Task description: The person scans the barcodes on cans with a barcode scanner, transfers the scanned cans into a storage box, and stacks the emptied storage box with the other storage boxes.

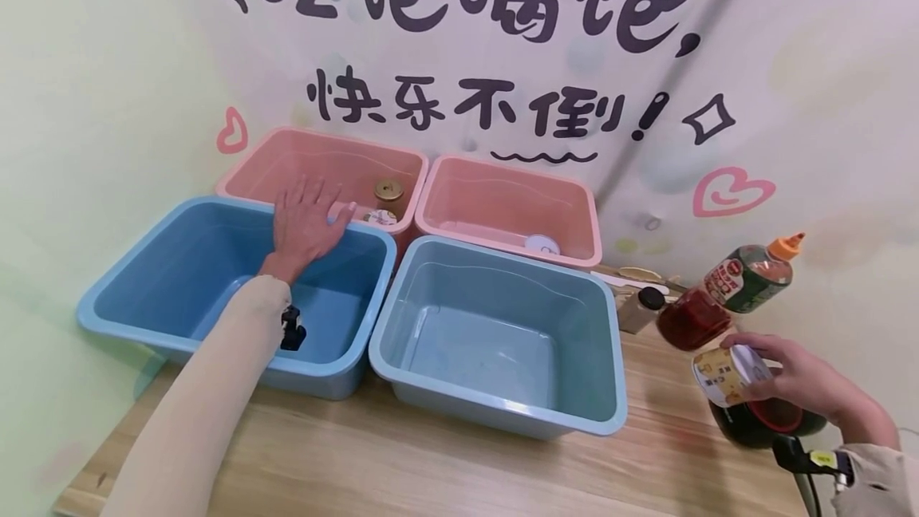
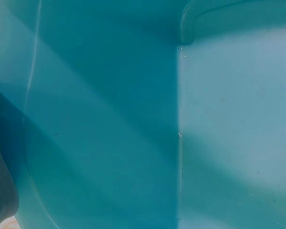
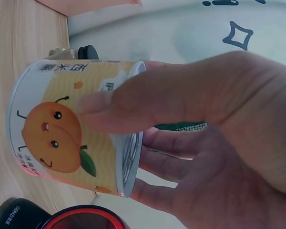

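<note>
On the right, over the table, my right hand (image 1: 804, 373) grips a small can (image 1: 718, 377). The right wrist view shows the thumb across the yellow label of the can (image 3: 52, 133), which has a cartoon orange fruit; the can lies tilted on its side. My left hand (image 1: 305, 218) has its fingers spread over the rims between the left blue tub (image 1: 237, 345) and the left pink tub (image 1: 287, 158); whether it touches them I cannot tell. A gold-lidded can (image 1: 388, 191) and a patterned can (image 1: 380, 217) stand in that pink tub.
The right pink tub (image 1: 502, 170) holds a white round thing (image 1: 542, 244). Nearer stands the right blue tub (image 1: 495, 417). Right of it are a black-capped shaker (image 1: 641, 309), an orange-tipped sauce bottle (image 1: 754, 278), and a black appliance with a red ring (image 3: 83, 210).
</note>
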The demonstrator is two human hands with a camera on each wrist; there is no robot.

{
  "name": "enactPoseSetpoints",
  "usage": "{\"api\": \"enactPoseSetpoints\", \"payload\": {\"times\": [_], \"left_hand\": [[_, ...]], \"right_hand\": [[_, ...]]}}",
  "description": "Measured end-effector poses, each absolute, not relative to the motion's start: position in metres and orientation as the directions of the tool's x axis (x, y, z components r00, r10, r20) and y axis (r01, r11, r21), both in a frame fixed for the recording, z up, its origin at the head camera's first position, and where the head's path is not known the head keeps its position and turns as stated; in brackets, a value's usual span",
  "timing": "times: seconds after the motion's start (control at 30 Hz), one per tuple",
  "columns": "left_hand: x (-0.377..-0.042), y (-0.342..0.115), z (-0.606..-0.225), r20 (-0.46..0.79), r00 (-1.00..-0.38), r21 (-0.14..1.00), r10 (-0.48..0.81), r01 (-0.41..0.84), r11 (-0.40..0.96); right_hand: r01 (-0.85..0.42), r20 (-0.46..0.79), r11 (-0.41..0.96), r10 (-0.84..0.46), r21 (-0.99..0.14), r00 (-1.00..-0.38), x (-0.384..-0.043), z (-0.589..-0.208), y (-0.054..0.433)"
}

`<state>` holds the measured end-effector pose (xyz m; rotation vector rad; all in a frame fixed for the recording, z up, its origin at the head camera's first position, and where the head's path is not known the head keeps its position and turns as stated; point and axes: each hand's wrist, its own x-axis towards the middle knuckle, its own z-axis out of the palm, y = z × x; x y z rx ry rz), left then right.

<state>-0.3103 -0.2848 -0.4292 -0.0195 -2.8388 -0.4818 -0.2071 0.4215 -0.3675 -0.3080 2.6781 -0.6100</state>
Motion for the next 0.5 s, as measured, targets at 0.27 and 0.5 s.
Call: {"api": "enactPoseSetpoints", "payload": {"times": [0.27,0.5], "left_hand": [[-0.310,-0.283,-0.429,0.248,-0.968,0.336,-0.030,0.057,0.940],[-0.308,-0.283,-0.429,0.249,-0.968,0.336,-0.033,0.054,0.940]], "right_hand": [[-0.230,-0.208,0.871,-0.345,-0.434,-0.915,-0.208,-0.366,0.413],[-0.320,-0.109,0.838,-0.404,-0.442,-0.908,-0.219,-0.342,0.387]]}}
